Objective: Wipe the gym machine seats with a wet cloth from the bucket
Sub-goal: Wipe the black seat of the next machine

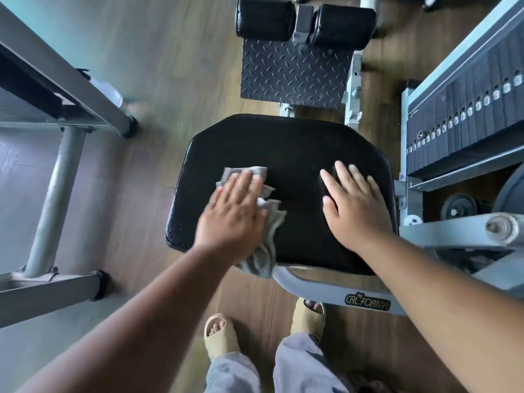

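two hands on one black seat point(286, 154), the grey cloth point(269, 222) under the left.
the left hand point(232, 217) presses the cloth flat with straight fingers on the seat's left half, gripping nothing; the right hand point(354, 205) lies open, palm down, on the right half. to wipe well, keep even pressure, overlap strokes and cover the edges. no bucket in view.

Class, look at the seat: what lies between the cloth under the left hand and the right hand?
In the head view, only bare black seat lies between the cloth under the left hand and the right hand.
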Demonstrator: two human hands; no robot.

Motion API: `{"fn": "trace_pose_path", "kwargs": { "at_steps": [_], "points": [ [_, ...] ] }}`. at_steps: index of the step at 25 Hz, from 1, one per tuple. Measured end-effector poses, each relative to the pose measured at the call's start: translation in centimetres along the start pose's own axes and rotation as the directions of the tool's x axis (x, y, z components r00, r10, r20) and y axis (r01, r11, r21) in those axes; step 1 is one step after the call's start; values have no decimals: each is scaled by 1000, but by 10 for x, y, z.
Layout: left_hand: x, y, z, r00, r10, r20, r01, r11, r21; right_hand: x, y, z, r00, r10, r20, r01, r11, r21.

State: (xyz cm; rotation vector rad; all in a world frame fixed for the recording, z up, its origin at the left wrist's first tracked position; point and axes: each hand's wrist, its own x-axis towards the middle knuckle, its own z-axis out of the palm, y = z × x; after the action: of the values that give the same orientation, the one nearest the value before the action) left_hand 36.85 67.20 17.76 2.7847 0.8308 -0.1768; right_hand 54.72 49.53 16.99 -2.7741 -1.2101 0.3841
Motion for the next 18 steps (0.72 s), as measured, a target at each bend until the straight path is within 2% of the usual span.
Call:
{"fn": "trace_pose_path", "kwargs": {
  "at_steps": [2,4,9,13,18],
  "points": [
    [-12,-47,-13,998,-62,30,62,998,-3,-38,0,6,994,88,62,-83,993,-83],
    [-18,-75,-21,998,-42,53,41,999,13,-46,-3,8,992,117,47,-113,990,-86],
    [-8,-51,-14,995,-91,45,91,996,-6,-43,-2,12,992,119,-37,-121,992,-47],
    [5,-4,-7,990,108,97,-110,994,16,-42,-1,14,990,118,-73,-119,993,-18],
    [-2,67,7,959,261,108,-261,965,-11,-42,2,16,989,121,-89,-119,993,26]
  ]
}}
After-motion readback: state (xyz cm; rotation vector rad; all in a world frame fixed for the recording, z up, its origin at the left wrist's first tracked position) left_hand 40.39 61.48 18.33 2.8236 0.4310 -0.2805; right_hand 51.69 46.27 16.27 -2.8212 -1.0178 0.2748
